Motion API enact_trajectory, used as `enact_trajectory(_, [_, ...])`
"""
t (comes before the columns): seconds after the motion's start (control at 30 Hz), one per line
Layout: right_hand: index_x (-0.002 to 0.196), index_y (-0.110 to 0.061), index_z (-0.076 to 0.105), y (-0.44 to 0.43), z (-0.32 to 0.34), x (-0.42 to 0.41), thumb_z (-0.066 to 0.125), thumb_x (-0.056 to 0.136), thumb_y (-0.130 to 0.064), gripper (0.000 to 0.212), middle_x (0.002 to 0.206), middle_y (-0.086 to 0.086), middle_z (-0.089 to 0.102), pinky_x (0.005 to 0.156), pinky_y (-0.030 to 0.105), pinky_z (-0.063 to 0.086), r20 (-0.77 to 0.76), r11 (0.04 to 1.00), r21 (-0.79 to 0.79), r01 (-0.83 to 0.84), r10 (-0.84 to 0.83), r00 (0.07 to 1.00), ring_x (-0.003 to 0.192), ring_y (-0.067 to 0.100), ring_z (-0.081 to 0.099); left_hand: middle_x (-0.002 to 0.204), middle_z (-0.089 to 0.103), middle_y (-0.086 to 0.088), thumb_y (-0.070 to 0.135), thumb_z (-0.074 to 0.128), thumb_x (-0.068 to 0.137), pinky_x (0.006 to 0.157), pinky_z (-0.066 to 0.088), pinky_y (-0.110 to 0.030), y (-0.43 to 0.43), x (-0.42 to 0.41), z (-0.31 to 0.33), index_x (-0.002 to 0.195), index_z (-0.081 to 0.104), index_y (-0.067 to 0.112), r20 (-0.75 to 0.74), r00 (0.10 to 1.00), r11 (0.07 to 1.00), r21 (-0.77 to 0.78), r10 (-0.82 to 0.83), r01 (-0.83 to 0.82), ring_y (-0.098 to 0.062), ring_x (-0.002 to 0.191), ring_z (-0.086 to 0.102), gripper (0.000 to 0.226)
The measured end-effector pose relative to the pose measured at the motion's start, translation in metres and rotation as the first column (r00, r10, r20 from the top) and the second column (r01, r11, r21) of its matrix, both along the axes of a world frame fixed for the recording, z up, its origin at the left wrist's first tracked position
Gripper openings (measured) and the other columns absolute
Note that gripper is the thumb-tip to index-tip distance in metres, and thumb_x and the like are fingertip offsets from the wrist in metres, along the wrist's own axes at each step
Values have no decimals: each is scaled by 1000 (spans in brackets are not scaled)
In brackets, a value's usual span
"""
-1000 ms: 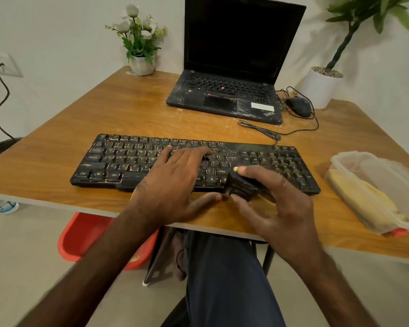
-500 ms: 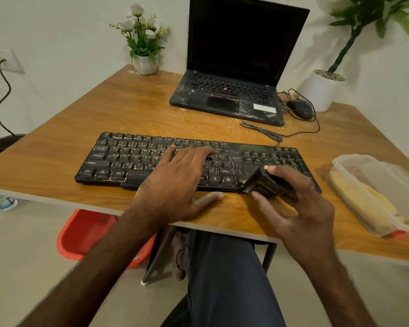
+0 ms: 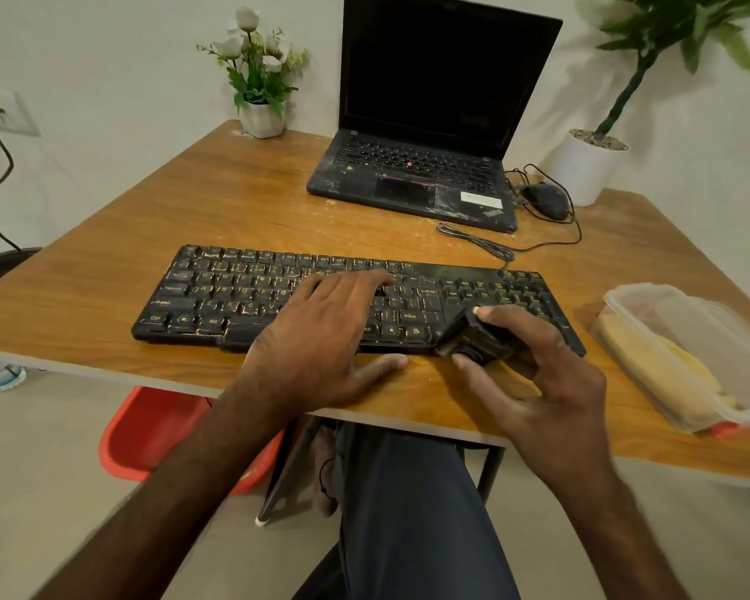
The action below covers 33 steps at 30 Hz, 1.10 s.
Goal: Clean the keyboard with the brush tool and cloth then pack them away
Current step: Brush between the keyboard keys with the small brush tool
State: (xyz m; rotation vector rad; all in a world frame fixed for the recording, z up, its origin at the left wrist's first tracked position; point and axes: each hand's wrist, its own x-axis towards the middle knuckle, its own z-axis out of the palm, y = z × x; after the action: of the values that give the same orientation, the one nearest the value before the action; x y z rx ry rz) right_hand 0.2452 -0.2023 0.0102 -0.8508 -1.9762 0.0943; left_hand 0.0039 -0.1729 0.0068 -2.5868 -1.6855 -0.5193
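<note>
Two hands — left hand [image 3: 321, 335] flat on keyboard [image 3: 217, 292], right hand [image 3: 537, 378] gripping brush tool [image 3: 473, 337], bristles apparently hidden.

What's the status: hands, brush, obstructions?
Left hand flat on keyboard. Right hand grips brush tool at keyboard's near right edge. Plastic container off to the right, not in the way.

2 forearms [image 3: 178, 491] bare to the frame edge; L grip [image 3: 321, 339] & R grip [image 3: 542, 378] bare, nails short. Legs in dark navy trousers [image 3: 408, 534], plain fabric, soft folds. Thin black cord [image 3: 326, 472] seemingly round 1 ankle.
</note>
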Motion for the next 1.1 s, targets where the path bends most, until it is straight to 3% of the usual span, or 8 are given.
enact_trajectory(0.17, [133, -27, 44, 18, 15, -10, 81, 79, -10, 68, 125, 5, 63, 84, 25, 59, 79, 999, -38, 21, -18, 997, 107, 15, 66, 148, 45, -6, 79, 41, 87, 119, 28, -44, -1, 0, -1, 150, 22, 20, 6, 1000, 1000, 18, -7, 7, -21, 137, 40, 89])
enact_trajectory(0.23, [133, -30, 43, 25, 21, -8, 80, 81, -12, 66, 126, 6, 63, 83, 29, 60, 104, 998, -52, 39, -34, 994, 108, 16, 65, 147, 46, -7, 79, 41, 87, 118, 29, -45, -2, 0, -2, 148, 20, 20, 8, 1000, 1000, 30, -6, 6, -21, 136, 42, 88])
enact_trajectory(0.43, [133, -31, 44, 21, 25, -7, 78, 83, -19, 62, 125, 3, 63, 75, 29, 62, 140, 989, -136, -49, 69, 988, 105, 14, 67, 148, 45, -7, 79, 39, 87, 118, 30, -47, -2, 1, -1, 148, 19, 19, 16, 1000, 1000, 29, -1, 1, -22, 136, 41, 89])
enact_trajectory(0.6, [132, -36, 45, 33, 38, -4, 78, 84, -19, 62, 122, -5, 64, 77, 27, 61, 119, 977, -211, 24, 1, 993, 102, 8, 66, 150, 42, -5, 78, 40, 86, 119, 29, -48, -2, 1, 0, 150, 18, 20, 4, 1000, 1000, 14, 2, -2, -20, 138, 39, 88])
enact_trajectory(0.7, [133, -36, 47, 34, 40, -13, 79, 83, -18, 63, 124, -7, 62, 78, 27, 61, 112, 958, -281, -53, 88, 990, 106, 5, 64, 151, 42, -6, 78, 40, 87, 119, 28, -48, -2, 1, -1, 150, 16, 20, 5, 1000, 1000, 19, 3, -4, -20, 138, 38, 89])
enact_trajectory(0.83, [134, -38, 45, 40, 41, -12, 78, 84, -18, 63, 123, -9, 62, 80, 33, 62, 147, 968, -249, 20, 17, 989, 106, 8, 64, 150, 43, -5, 78, 39, 87, 119, 28, -48, -3, 0, 0, 150, 18, 19, 1, 1000, 1000, 22, 9, -9, -20, 137, 39, 90])
enact_trajectory(1.03, [133, -38, 47, 26, 37, -10, 79, 83, -21, 62, 122, -11, 61, 77, 24, 60, 129, 955, -292, -63, 104, 986, 105, 5, 65, 148, 45, -6, 80, 36, 87, 119, 29, -49, -2, 1, -1, 149, 18, 20, -2, 1000, 1000, 31, 3, -3, -21, 137, 41, 88])
enact_trajectory(1.1, [134, -37, 46, 30, 38, -8, 78, 84, -20, 61, 123, -9, 61, 78, 25, 61, 147, 967, -252, -15, 54, 988, 104, 6, 65, 148, 46, -6, 79, 37, 87, 119, 29, -49, -2, 0, -1, 149, 17, 20, -6, 1000, 1000, 28, 1, -1, -21, 137, 41, 88])
